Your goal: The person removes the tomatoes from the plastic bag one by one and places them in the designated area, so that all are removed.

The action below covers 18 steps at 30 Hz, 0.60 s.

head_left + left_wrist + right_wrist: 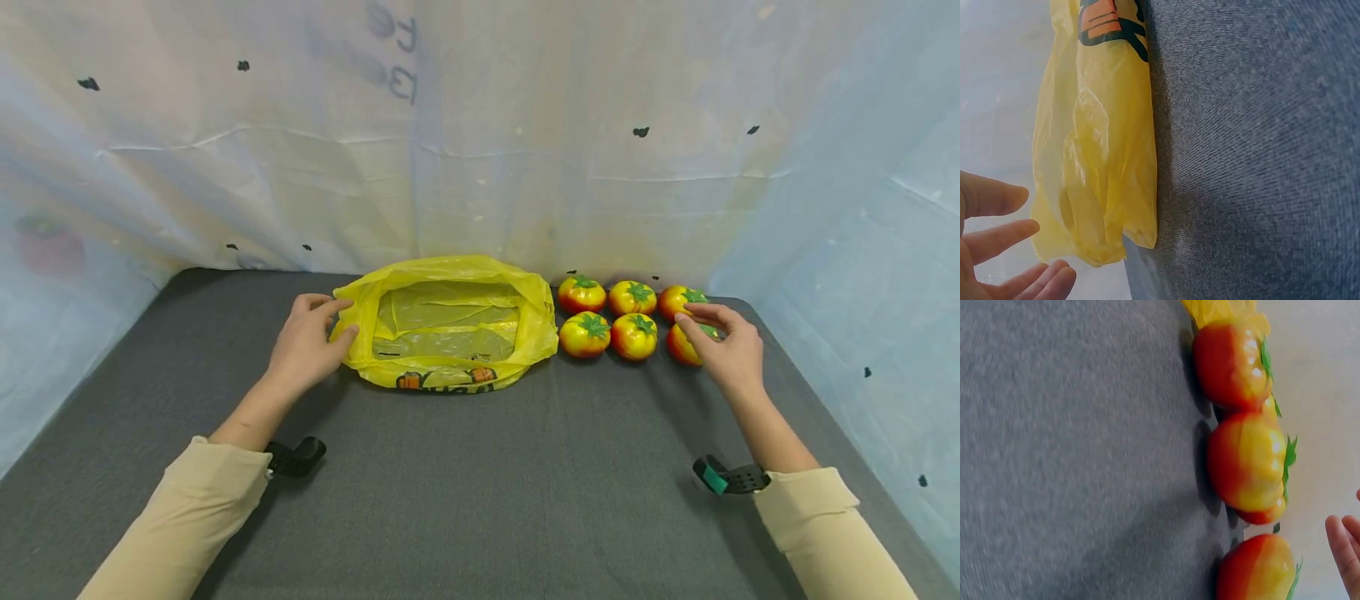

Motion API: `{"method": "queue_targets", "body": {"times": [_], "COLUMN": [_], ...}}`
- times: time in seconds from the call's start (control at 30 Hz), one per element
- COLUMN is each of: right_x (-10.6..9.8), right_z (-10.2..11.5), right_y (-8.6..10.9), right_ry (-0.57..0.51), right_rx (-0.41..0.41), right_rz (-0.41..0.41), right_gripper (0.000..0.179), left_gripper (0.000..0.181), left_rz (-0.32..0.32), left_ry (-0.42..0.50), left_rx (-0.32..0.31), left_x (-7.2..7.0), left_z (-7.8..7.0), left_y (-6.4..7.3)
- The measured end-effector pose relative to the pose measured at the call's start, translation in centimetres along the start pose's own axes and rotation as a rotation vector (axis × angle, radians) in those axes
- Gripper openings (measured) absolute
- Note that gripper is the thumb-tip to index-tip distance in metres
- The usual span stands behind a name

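Note:
A yellow plastic bag (360, 325) lies with its mouth spread wide, showing its inside, and bears an orange and black print. Beside its left edge is my left hand (307, 346), thumb and fingers parted; in the left wrist view the fingertips (1025, 228) are right at the bag's crumpled end. To the right of the bag sit several red-yellow tomatoes (585, 335) with green leafy tops, in two rows. My right hand (731, 346) hovers over the front tomato at the right end (684, 346), partly hiding it, with fingers parted and nothing gripped.
The dark grey cloth-covered table (480, 492) stretches in front of the bag. A pale plastic sheet (480, 167) with black marks hangs along the back edge, and more sheeting (870, 275) closes the right side. Black straps (296, 457) are on both wrists.

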State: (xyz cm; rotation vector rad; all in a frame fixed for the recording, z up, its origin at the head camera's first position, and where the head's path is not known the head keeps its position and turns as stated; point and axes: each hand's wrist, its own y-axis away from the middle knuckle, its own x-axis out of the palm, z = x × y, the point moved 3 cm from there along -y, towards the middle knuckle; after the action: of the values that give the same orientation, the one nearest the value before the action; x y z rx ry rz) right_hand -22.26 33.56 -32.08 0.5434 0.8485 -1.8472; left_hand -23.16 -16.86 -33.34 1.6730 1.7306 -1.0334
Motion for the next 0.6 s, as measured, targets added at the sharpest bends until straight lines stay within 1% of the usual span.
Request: {"method": "queue_targets", "body": {"times": [0.23, 0.5, 0.6], "right_x": [0.8, 1.7, 2.1], "right_z": [1.4, 2.2, 2.7], "right_y": [0.5, 0.9, 1.1], "right_ry": [-0.03, -0.04, -0.06], "right_rx": [-0.068, -0.152, -0.161], "right_rz": [0.021, 0.032, 0.042], "right_gripper": [0.043, 0.039, 0.037], "left_gripper": [0.046, 0.045, 0.045], "left_rz": [-0.018, 0.024, 0.037], "left_ry": [-0.051, -0.093, -0.1], "left_rx": [0.046, 0.115, 0.13], "left_x": [0.0, 0.1, 0.1], "left_z": [-0.2, -0.6, -0.7], "left_y": [0.1, 0.3, 0.4]}}
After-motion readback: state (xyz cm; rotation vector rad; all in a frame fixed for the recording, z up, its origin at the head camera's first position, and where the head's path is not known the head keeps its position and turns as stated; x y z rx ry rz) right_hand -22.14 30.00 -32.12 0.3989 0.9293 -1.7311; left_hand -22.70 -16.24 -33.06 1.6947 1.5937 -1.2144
